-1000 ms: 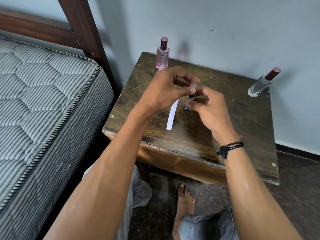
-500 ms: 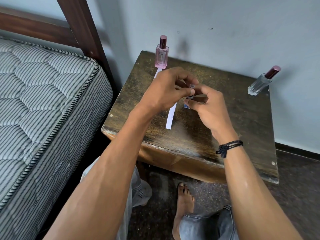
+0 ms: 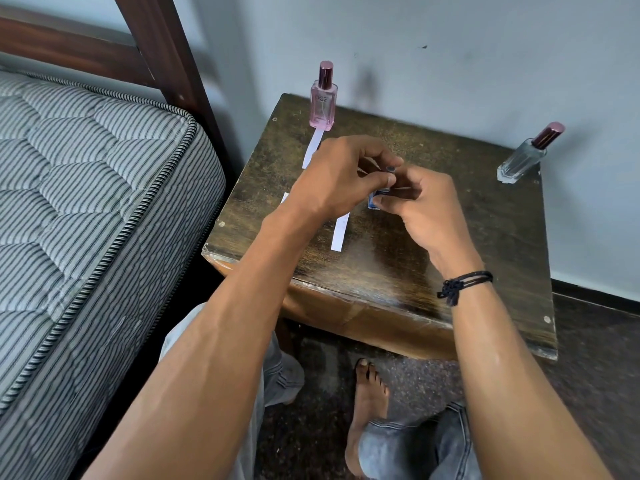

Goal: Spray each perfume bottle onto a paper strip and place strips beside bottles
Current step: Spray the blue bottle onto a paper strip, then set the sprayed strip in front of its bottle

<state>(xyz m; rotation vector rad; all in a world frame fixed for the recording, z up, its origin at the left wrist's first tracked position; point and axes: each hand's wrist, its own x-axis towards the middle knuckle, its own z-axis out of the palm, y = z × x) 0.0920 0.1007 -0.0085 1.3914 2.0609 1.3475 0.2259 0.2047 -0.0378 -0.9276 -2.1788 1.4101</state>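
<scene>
Both forearms reach in over the near edge of the counter (image 3: 485, 244) and meet above its middle. The left hand (image 3: 332, 178), knuckles up, curls its fingers (image 3: 379, 155) and thumb round the top of a small blue bottle (image 3: 375, 199), while the right hand (image 3: 426, 209) pinches the bottle's lower part. A pink bottle (image 3: 323, 105) stands at the far left corner with a paper strip (image 3: 313, 147) just in front of it. A second strip (image 3: 339, 233) lies partly under the left wrist, and a clear bottle (image 3: 523, 157) stands at the far right corner.

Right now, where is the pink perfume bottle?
In the head view, the pink perfume bottle stands upright at the far left corner of the table, near the wall, with a paper strip lying just in front of it.
</scene>
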